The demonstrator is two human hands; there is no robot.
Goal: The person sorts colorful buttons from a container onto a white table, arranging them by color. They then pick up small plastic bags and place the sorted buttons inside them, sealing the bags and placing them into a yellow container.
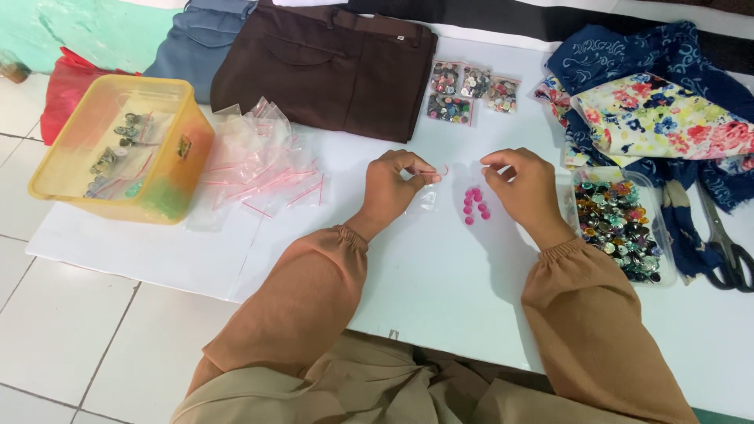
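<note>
Much of the small clear plastic bag (pixel 428 196) is hard to make out: it is transparent against the white sheet (pixel 440 275), and the left hand (pixel 397 188) covers its left part, so only a red strip at its mouth, near the centre of the frame, and a faint glint below show. That red strip runs roughly left to right between the two hands, with the bag's body hanging toward the lower edge of the frame. The left hand pinches the bag's mouth between thumb and fingers; whether the right hand (pixel 522 184) also has hold of the strip cannot be told, since its curled fingers hide their tips. Just below and between the hands lies a small cluster of pink buttons (pixel 473 206) on the sheet, its long axis running top to bottom. At the right a clear tray of mixed buttons (pixel 620 221) sits beside scissors (pixel 726 247) cut off by the frame edge. At the upper left a yellow plastic box (pixel 118 149) stands next to a heap of empty bags (pixel 259 161), and brown trousers (pixel 330 67) lie at the top.
</note>
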